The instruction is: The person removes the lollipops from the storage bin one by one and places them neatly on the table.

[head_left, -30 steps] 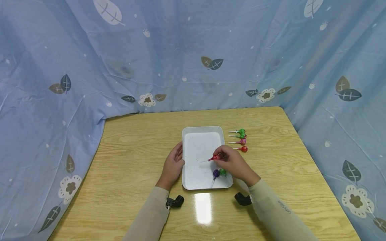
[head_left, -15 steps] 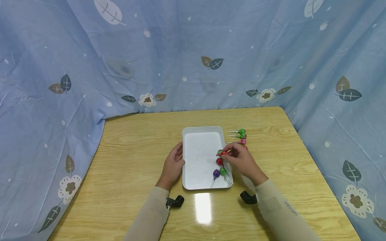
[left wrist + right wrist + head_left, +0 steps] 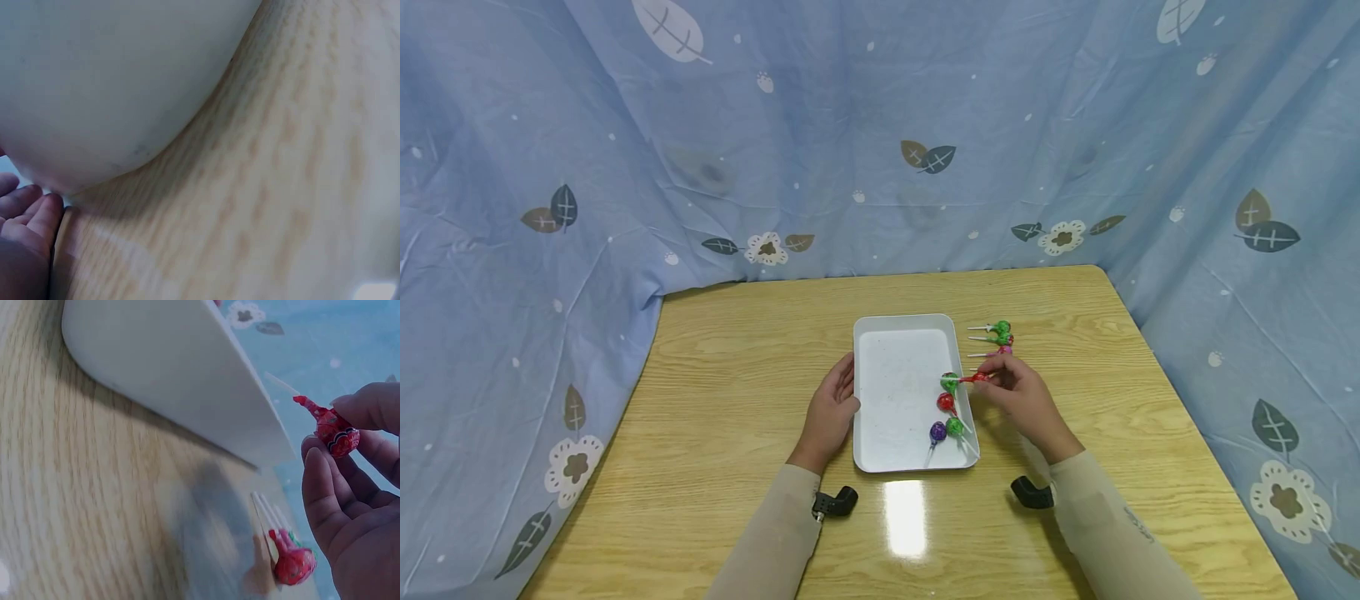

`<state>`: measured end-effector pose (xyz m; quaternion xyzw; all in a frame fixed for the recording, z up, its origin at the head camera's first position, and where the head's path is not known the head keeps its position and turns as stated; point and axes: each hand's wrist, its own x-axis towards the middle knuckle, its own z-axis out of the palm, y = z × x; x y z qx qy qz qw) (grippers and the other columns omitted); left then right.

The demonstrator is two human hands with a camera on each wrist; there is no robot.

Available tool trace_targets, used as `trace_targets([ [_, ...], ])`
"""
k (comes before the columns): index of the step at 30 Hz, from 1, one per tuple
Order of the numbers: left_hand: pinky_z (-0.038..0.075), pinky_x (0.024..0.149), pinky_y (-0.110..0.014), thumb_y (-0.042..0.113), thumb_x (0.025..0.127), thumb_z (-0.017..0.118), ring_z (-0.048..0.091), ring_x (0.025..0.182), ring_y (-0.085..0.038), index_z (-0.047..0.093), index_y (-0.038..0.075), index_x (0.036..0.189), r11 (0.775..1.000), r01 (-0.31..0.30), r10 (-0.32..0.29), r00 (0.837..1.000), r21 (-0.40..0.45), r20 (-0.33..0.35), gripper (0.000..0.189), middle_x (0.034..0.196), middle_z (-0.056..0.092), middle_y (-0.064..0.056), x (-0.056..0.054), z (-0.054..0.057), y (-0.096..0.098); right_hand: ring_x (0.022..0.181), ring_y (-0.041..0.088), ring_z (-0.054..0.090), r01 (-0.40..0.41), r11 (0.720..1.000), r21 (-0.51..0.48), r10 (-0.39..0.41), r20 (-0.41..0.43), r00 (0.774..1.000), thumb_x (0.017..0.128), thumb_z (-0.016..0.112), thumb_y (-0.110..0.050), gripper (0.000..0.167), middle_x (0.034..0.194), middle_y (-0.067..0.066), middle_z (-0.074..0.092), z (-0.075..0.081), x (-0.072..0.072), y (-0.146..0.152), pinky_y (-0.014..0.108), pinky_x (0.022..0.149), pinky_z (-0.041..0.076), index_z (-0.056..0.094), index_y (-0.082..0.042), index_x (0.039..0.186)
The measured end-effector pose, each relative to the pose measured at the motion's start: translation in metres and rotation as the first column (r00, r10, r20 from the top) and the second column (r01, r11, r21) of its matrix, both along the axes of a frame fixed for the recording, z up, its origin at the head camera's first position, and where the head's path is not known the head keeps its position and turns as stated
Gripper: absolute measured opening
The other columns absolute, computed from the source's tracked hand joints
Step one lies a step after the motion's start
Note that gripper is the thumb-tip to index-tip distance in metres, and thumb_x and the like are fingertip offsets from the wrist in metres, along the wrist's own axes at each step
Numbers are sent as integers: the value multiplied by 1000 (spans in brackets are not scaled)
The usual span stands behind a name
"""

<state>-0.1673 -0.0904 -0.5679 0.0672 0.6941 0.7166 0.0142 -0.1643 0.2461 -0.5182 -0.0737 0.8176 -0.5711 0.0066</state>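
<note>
My right hand (image 3: 1018,404) pinches a red-wrapped lollipop (image 3: 337,434) by its head, just beyond the right rim of the white tray (image 3: 887,392). Its stick points left over the tray. Inside lie a green lollipop (image 3: 950,382) under that stick, a red one (image 3: 946,402), another green one (image 3: 954,427) and a purple one (image 3: 937,431). My left hand (image 3: 831,410) rests against the tray's left side, fingers along the outer wall and thumb near the rim. In the left wrist view, the fingers (image 3: 40,215) touch the wall low down.
Right of the tray, two green lollipops (image 3: 1002,332) and a pink one (image 3: 1005,351) lie in a row on the wooden table (image 3: 745,375). A red lollipop (image 3: 294,565) beside them is mostly hidden by my right hand in the head view. A blue curtain (image 3: 820,150) surrounds the table.
My right hand has moved right and slightly away from me, carrying the red lollipop from over the tray to its right rim. The lollipops beneath are uncovered. My left hand stays put.
</note>
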Motion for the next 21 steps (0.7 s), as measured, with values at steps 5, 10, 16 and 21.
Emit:
trace_targets([
  [5, 39, 121, -29, -15, 93, 43, 40, 154, -25, 33, 0, 169, 1000, 3, -3, 1000, 7, 3, 78, 170, 39, -18, 1, 2, 0, 99, 27, 62, 38, 999, -27, -39, -5, 999, 101, 76, -5, 21, 138, 25, 63, -3, 0, 7, 21, 77, 55, 68, 4, 118],
  [10, 38, 122, -31, -14, 93, 43, 40, 155, -26, 33, 1, 169, 1000, 3, -3, 1000, 8, 6, 78, 170, 39, -18, 1, 3, 0, 97, 24, 62, 80, 997, -2, -80, 12, 997, 102, 76, -7, 23, 122, 20, 67, -6, 1, 15, 21, 76, 54, 68, 3, 121],
  [16, 38, 123, -33, -14, 92, 43, 40, 155, -27, 34, 0, 169, 1000, -3, 3, 1000, 12, -3, 78, 169, 40, -18, 2, 4, 1, 98, 21, 65, 108, 994, -13, -107, 63, 992, 104, 74, -9, 26, 118, 18, 67, -11, -1, 22, 23, 74, 56, 66, 3, 125],
  [21, 39, 121, -30, -14, 92, 44, 42, 154, -24, 35, 0, 168, 1000, -9, 9, 1000, 7, 7, 78, 169, 42, -16, 2, 4, 0, 96, 18, 65, 126, 991, -41, -122, 84, 989, 105, 74, -11, 27, 120, 18, 65, -12, 0, 27, 24, 70, 56, 67, 4, 127],
])
